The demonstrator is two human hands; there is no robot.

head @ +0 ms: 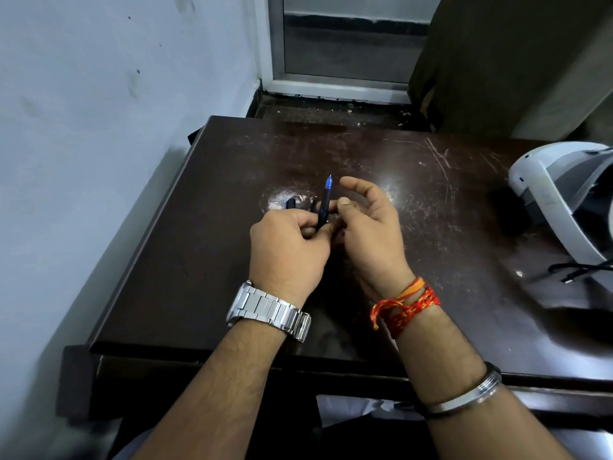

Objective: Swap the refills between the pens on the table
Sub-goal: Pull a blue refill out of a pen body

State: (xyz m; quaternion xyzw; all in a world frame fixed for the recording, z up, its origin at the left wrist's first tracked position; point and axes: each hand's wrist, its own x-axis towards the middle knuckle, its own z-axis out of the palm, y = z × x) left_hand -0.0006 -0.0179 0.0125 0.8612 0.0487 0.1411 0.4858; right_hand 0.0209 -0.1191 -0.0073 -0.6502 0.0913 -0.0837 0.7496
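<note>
- Left hand [287, 242] is curled closed around a dark pen [323, 207]. Barrel pinched low between thumb and fingers, blue tip end sticking up and away from the person. Probably held that way to keep the working end free and steady.
- Same fist also seems to hold other dark pen pieces [291, 204], poking out past the knuckles. Can't tell if that's a second pen, a cap or a barrel half. My guess: parked there to keep them off the table.
- Right hand [370, 224] is half open. Thumb and a fingertip meet at the pen's midsection, other fingers arched loose above. Looks like a twist or pull grip at the joint, not a carry.
- Whether a refill is exposed: can't tell, hands cover the lower part.
- All of it hovers just above the middle of the scratched dark table [199, 260].
- White headset [550, 194] with a cable sits at the right edge, well apart, not involved.
</note>
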